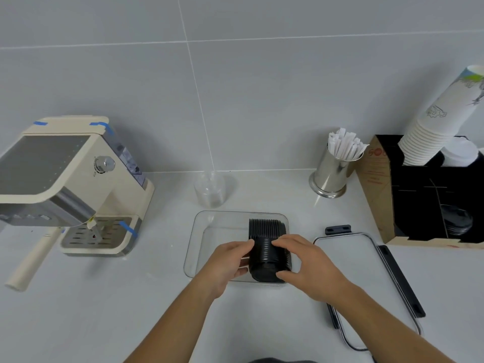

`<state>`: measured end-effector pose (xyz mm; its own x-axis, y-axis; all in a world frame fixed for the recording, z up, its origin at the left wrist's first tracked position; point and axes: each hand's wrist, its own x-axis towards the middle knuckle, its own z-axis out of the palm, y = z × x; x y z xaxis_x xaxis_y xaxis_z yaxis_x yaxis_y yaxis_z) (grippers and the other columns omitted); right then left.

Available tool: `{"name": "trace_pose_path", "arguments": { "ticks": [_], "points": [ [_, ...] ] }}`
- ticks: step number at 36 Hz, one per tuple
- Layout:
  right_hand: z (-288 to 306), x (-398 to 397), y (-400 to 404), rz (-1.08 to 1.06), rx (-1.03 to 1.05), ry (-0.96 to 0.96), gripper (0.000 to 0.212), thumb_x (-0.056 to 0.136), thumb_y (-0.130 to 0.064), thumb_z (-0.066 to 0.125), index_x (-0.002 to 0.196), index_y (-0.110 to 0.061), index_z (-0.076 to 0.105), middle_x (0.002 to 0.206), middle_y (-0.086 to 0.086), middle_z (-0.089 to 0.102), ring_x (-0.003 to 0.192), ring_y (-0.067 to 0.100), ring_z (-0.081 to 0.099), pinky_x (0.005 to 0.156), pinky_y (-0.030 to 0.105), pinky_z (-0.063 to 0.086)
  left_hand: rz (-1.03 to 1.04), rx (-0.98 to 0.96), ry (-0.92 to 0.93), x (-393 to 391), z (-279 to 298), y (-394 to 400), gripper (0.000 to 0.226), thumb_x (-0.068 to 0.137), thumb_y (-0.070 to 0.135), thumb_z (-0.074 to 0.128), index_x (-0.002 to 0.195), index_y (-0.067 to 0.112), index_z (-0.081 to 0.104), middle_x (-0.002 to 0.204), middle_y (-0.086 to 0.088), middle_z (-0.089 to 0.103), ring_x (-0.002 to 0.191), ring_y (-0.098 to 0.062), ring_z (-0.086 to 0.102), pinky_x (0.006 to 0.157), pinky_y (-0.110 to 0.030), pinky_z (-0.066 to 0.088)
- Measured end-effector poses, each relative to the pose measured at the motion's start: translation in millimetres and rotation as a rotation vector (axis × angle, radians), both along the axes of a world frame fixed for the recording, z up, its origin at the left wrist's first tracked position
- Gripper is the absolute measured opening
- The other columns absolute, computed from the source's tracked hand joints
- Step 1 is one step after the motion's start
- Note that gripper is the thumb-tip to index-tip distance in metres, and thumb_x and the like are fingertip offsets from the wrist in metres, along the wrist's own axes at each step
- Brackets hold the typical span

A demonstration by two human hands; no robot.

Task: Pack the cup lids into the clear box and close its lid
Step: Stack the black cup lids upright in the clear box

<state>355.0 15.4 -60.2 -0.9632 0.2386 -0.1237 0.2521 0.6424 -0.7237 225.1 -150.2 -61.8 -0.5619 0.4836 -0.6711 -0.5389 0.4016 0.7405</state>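
Note:
A clear box [199, 231] stands open on the white counter in front of me. Inside its right half lies a long stack of black cup lids [264, 231] on its side. My left hand [225, 260] grips the stack's left side, thumb on top. From the right, my right hand [306, 263] holds the same stack with fingers over the top and thumb at the near end. The box's lid [351, 260], clear with black latches, lies flat on the counter to the right of the box.
A cream espresso machine [70, 179] stands at the left. Clear plastic cups [209, 189] sit behind the box. A steel holder of wrapped straws [332, 171] and a cardboard organiser [419, 200] with stacked paper cups [440, 119] stand at the right.

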Motion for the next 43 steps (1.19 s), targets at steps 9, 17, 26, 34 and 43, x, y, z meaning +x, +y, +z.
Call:
{"name": "trace_pose_path", "arguments": {
  "ticks": [9,17,26,34,43],
  "points": [
    [0.6,-6.8,-11.8,0.106,0.191,0.034,0.058,0.078,-0.023,0.071,0.134,-0.025,0.056,0.140,-0.007,0.049,0.128,0.014,0.044,0.104,0.016,0.024,0.042,0.000,-0.016,2.6,1.8,-1.5,0.026,0.094,0.029,0.064,0.108,0.008,0.070,0.106,-0.009,0.075,0.099,-0.021,0.072,0.084,-0.032,0.059],
    [-1.7,-13.0,-23.3,0.159,0.340,0.061,0.059,0.066,-0.022,0.072,0.125,-0.019,0.063,0.123,0.003,0.066,0.108,0.029,0.062,0.090,0.043,0.054,-0.040,-0.072,0.038,-0.3,-3.5,4.5,0.030,0.090,0.033,0.067,0.106,0.008,0.071,0.106,-0.011,0.076,0.102,-0.021,0.071,0.077,-0.023,0.059],
    [2.8,-15.3,-25.8,0.154,0.252,-0.034,0.069,0.086,-0.024,0.064,0.148,-0.027,0.034,0.156,-0.006,0.031,0.142,0.014,0.027,0.108,0.014,0.013,-0.148,-0.139,0.028,-8.8,-19.2,12.4,0.039,0.083,0.041,0.070,0.103,0.007,0.072,0.101,-0.009,0.077,0.096,-0.021,0.074,0.092,-0.039,0.058],
    [-7.9,-5.9,-10.6,0.116,0.180,-0.129,0.064,0.086,-0.026,0.065,0.145,-0.032,0.039,0.154,-0.011,0.034,0.140,0.006,0.031,0.108,0.010,0.014,-0.209,-0.176,0.051,-13.9,-30.0,18.3,0.047,0.079,0.041,0.075,0.104,0.001,0.072,0.103,-0.012,0.077,0.096,-0.023,0.074,0.091,-0.036,0.058],
    [-22.7,1.6,-2.1,0.060,0.243,-0.212,0.053,0.094,-0.031,0.057,0.145,-0.025,0.042,0.156,-0.011,0.031,0.142,0.004,0.028,0.110,0.012,0.014,-0.228,-0.263,0.207,-14.5,-40.2,19.3,0.057,0.053,0.057,0.073,0.079,0.007,0.061,0.075,-0.010,0.055,0.070,-0.022,0.059,0.079,-0.037,0.056]
  ]
}}
